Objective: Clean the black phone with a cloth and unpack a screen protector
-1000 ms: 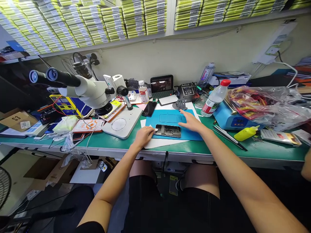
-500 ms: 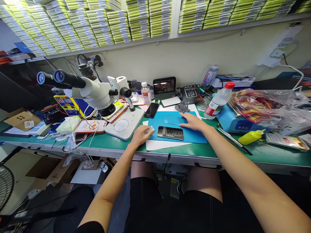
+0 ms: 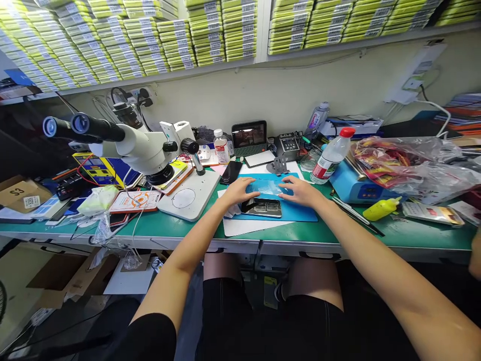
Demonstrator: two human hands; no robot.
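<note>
A thin clear rectangular sheet (image 3: 269, 187), which looks like a phone screen glass, is over the blue mat (image 3: 300, 210), bright with glare. My left hand (image 3: 240, 191) holds its left end, thumb and fingers apart across its width. At the right end, my right hand (image 3: 300, 190) grips it the same way; exact fingertip contact is too small to see. Just in front lies a phone-sized panel (image 3: 261, 207) with a dark, shiny, partly striped face. A crumpled whitish piece (image 3: 232, 210) sits under my left wrist, partly hidden.
A microscope (image 3: 139, 145) stands on its white base (image 3: 184, 200) at left. A black phone (image 3: 231, 172) lies behind my left hand. At right are a red-capped bottle (image 3: 330, 158), tweezers (image 3: 351, 210), a yellow squeeze bottle (image 3: 381, 208) and a blue machine (image 3: 353, 183). Another person's hand (image 3: 476, 250) shows at the right edge.
My left hand has left the crumpled whitish piece and moved right to the clear sheet's left end. Glare now shows on the sheet. The view has shifted slightly.
</note>
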